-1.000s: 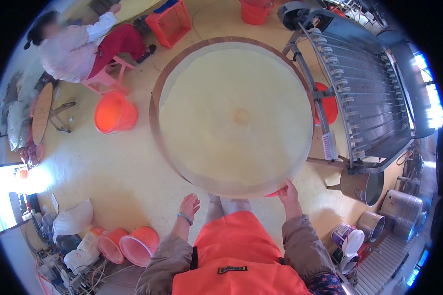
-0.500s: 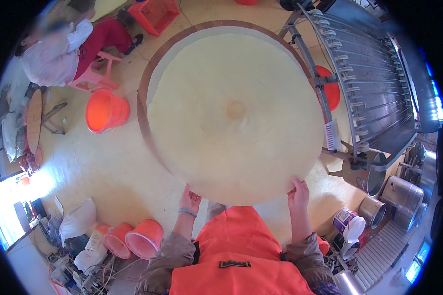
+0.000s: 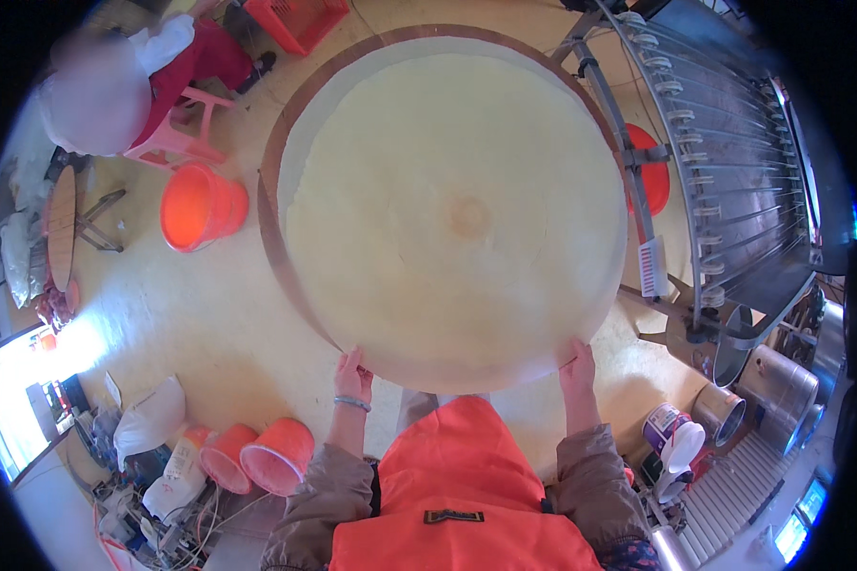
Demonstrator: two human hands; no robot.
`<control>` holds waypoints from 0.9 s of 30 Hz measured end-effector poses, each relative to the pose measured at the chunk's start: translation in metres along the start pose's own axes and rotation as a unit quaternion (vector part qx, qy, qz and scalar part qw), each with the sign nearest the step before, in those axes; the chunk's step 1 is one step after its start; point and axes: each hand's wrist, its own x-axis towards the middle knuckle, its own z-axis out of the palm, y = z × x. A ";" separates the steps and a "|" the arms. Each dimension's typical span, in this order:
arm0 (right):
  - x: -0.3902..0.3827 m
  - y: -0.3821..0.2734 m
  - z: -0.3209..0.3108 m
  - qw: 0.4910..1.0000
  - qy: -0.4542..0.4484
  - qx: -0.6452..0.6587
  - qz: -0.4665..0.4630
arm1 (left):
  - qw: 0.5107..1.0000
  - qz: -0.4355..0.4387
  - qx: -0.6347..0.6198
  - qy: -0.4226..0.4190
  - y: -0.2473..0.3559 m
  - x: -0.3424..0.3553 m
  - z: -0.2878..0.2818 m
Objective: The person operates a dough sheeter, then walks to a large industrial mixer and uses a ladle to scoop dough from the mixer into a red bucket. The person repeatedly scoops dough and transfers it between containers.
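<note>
A large round pale cream sheet (image 3: 448, 162) with a faint brownish spot near its middle covers a round surface with a brown rim (image 3: 286, 124). My left hand (image 3: 352, 376) pinches the sheet's near edge at the lower left, with a bracelet on the wrist. My right hand (image 3: 578, 366) grips that same edge at the lower right, fingertips curled over it. An orange apron (image 3: 452, 495) covers my front below the sheet.
A metal rack with rollers (image 3: 743, 181) stands right, a red bucket (image 3: 643, 171) beside it. Left are a seated person (image 3: 100, 95), pink stool (image 3: 181, 143) and orange bucket (image 3: 200, 209). More buckets (image 3: 276, 457), a white sack (image 3: 148, 419) and steel drums (image 3: 771, 400) lie lower at both sides.
My left hand has risen from hanging free to grip the near edge. The sheet now looks larger in view. The seated person appears more hunched and higher in the picture.
</note>
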 end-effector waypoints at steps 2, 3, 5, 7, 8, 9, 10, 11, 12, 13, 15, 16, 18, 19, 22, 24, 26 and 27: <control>0.009 0.003 -0.002 0.999 0.029 -0.023 -0.007 | 1.000 0.012 0.017 0.016 0.004 0.003 0.002; 0.012 0.003 -0.002 1.000 0.021 -0.014 0.003 | 0.999 0.019 0.016 0.023 0.007 0.004 0.002; 0.014 0.003 -0.003 1.000 0.028 -0.002 0.012 | 0.998 0.043 0.010 0.036 0.016 0.009 0.001; 0.013 0.004 -0.002 0.999 0.015 0.014 0.039 | 0.997 0.072 0.003 0.002 0.033 0.020 0.001; 0.011 0.005 -0.001 0.998 0.009 0.023 0.051 | 0.996 0.089 -0.004 -0.012 0.043 0.026 0.001; 0.011 0.005 0.002 0.998 -0.008 0.011 0.056 | 0.995 0.098 0.008 -0.018 0.056 0.035 0.003; 0.010 0.007 0.005 0.998 -0.027 0.002 0.060 | 0.994 0.108 0.018 -0.023 0.068 0.045 0.006; 0.009 0.008 0.007 0.998 -0.017 -0.015 0.064 | 0.994 0.106 0.031 -0.005 0.077 0.054 0.009; 0.009 0.009 0.011 0.997 -0.048 -0.023 0.057 | 0.991 0.124 0.043 -0.025 0.084 0.062 0.014; 0.008 0.009 0.014 0.997 -0.050 -0.039 0.049 | 0.989 0.130 0.058 -0.022 0.093 0.069 0.016; 0.009 0.008 0.021 0.997 -0.040 -0.065 0.032 | 0.988 0.126 0.081 -0.024 0.103 0.080 0.020; 0.011 0.007 0.024 0.997 -0.028 -0.075 0.022 | 0.989 0.115 0.089 -0.027 0.106 0.084 0.021; 0.013 0.002 0.027 0.996 -0.006 -0.088 0.008 | 0.991 0.092 0.101 -0.010 0.106 0.089 0.023; 0.016 -0.002 0.027 0.996 0.002 -0.090 0.004 | 0.991 0.082 0.104 0.010 0.103 0.090 0.025; 0.025 -0.010 0.028 0.994 0.016 -0.105 0.002 | 0.990 0.071 0.111 0.040 0.095 0.082 0.027; 0.030 -0.014 0.025 0.992 0.030 -0.122 0.002 | 0.989 0.066 0.104 0.078 0.088 0.075 0.033; 0.035 -0.015 0.024 0.994 0.018 -0.104 -0.001 | 0.983 0.089 0.138 0.080 0.084 0.069 0.036; 0.037 -0.014 0.024 0.995 0.025 -0.094 -0.005 | 0.981 0.105 0.140 0.078 0.085 0.069 0.036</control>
